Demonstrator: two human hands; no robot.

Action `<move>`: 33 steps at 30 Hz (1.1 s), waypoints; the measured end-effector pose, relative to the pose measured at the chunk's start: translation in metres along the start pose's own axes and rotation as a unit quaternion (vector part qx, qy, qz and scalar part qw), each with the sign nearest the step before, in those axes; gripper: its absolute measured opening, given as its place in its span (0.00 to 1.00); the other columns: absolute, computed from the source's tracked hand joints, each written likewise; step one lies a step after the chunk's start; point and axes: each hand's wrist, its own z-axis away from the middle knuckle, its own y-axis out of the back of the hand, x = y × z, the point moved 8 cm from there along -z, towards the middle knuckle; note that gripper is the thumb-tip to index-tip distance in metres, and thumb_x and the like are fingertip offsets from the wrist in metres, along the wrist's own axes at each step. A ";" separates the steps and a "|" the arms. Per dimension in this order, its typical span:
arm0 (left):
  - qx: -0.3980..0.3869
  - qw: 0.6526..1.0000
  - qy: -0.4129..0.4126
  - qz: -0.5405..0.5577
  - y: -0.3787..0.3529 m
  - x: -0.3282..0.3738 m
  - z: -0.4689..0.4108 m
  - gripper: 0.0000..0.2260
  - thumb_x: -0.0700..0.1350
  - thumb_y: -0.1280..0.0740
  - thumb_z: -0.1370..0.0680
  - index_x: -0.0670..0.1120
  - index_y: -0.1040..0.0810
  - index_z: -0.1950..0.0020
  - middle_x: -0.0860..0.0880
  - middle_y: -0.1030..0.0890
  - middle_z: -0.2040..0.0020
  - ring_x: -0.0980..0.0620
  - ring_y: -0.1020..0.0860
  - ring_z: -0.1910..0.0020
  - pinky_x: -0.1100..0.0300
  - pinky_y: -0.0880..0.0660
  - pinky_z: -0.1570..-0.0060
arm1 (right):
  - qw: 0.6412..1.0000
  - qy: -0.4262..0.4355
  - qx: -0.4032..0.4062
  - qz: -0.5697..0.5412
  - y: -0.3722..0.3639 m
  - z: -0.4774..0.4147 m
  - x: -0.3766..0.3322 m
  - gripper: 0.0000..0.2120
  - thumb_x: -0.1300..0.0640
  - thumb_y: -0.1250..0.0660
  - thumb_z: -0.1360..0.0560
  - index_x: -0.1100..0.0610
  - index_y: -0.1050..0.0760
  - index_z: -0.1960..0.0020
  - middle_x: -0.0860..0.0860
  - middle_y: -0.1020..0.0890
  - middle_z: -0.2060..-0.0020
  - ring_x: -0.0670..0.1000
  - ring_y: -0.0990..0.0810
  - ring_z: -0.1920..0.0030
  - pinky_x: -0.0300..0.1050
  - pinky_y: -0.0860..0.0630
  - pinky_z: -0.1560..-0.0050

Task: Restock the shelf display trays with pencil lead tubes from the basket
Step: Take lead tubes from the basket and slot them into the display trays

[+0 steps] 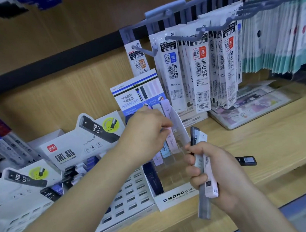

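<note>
Left hand (146,133) pinches a pink tube (171,142) over the far rows of the MONO tray (175,198), which sits mid shelf (272,138). Right hand (215,167) grips a bunch of tubes (210,187) at the tray's near right corner. One black tube (246,161) lies loose on the shelf just right of that hand, and a Deli tray (130,196) sits left of the MONO tray.

LIGHT bright, even | SHADOW faint on pale wooden shelf board (274,138) right of right hand (209,168) | BLUR grey translucent lead tube (204,206) below that hand smeared; pale pink lead tube (170,134) at left hand (146,133) soft; corner far up-left unfocused | EDGES bowed
</note>
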 end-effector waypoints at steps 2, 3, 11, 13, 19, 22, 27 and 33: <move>-0.011 0.999 0.010 -0.029 -0.003 0.000 -0.005 0.10 0.46 0.33 0.23 0.51 0.18 0.43 0.52 0.20 0.49 0.50 0.27 0.45 0.54 0.28 0.45 | 1.000 -0.009 -0.008 -0.023 -0.001 0.000 0.001 0.01 0.63 0.37 0.24 0.59 0.28 0.52 0.52 0.29 0.72 0.46 0.34 0.78 0.33 0.42 0.83; -0.014 0.999 0.019 -0.036 -0.003 -0.001 -0.007 0.10 0.46 0.33 0.23 0.52 0.19 0.43 0.52 0.20 0.49 0.51 0.27 0.45 0.53 0.28 0.45 | 0.999 -0.007 -0.011 -0.030 -0.001 -0.001 0.001 0.01 0.62 0.37 0.24 0.59 0.28 0.52 0.52 0.28 0.72 0.46 0.34 0.78 0.33 0.42 0.83; 0.028 0.998 0.037 -0.046 0.001 0.000 -0.003 0.04 0.47 0.34 0.23 0.49 0.21 0.50 0.51 0.22 0.53 0.50 0.27 0.48 0.56 0.29 0.50 | 0.997 0.037 -0.035 -0.054 -0.007 0.000 -0.004 0.08 0.54 0.34 0.25 0.59 0.27 0.55 0.52 0.29 0.71 0.46 0.33 0.77 0.33 0.41 0.83; 0.079 0.996 0.030 -0.007 0.011 0.010 0.008 0.03 0.45 0.33 0.24 0.48 0.20 0.54 0.51 0.20 0.57 0.49 0.24 0.53 0.54 0.27 0.53 | 0.996 0.051 -0.037 -0.065 -0.006 0.002 -0.009 0.09 0.52 0.32 0.28 0.58 0.28 0.57 0.51 0.30 0.71 0.45 0.35 0.78 0.33 0.43 0.83; 0.002 0.995 -0.091 0.034 -0.027 0.091 0.036 0.08 0.41 0.37 0.27 0.51 0.20 0.53 0.52 0.20 0.59 0.49 0.29 0.59 0.54 0.26 0.56 | 0.963 0.173 0.146 0.145 0.048 0.016 -0.068 0.11 0.56 0.30 0.24 0.57 0.29 0.62 0.52 0.29 0.76 0.49 0.32 0.78 0.37 0.40 0.82; -0.050 0.985 -0.157 -0.048 -0.057 0.127 0.031 0.07 0.39 0.37 0.26 0.47 0.21 0.52 0.51 0.21 0.56 0.49 0.35 0.56 0.56 0.31 0.54 | 0.866 0.216 0.262 0.367 0.087 0.030 -0.102 0.12 0.60 0.32 0.25 0.58 0.30 0.65 0.54 0.28 0.76 0.53 0.31 0.77 0.41 0.36 0.74; -0.148 0.959 -0.158 -0.183 -0.101 0.149 0.017 0.05 0.39 0.40 0.22 0.48 0.29 0.56 0.48 0.20 0.52 0.46 0.31 0.46 0.52 0.43 0.52 | 0.770 0.125 0.266 0.566 0.116 0.029 -0.094 0.07 0.58 0.32 0.29 0.59 0.28 0.63 0.57 0.26 0.73 0.56 0.30 0.71 0.44 0.35 0.67; -0.138 0.969 -0.139 -0.152 -0.107 0.140 0.008 0.08 0.38 0.31 0.30 0.48 0.23 0.54 0.50 0.19 0.56 0.47 0.24 0.53 0.56 0.34 0.51 | 0.774 0.112 0.241 0.575 0.116 0.029 -0.086 0.09 0.59 0.33 0.27 0.58 0.28 0.65 0.52 0.28 0.77 0.55 0.32 0.72 0.43 0.38 0.68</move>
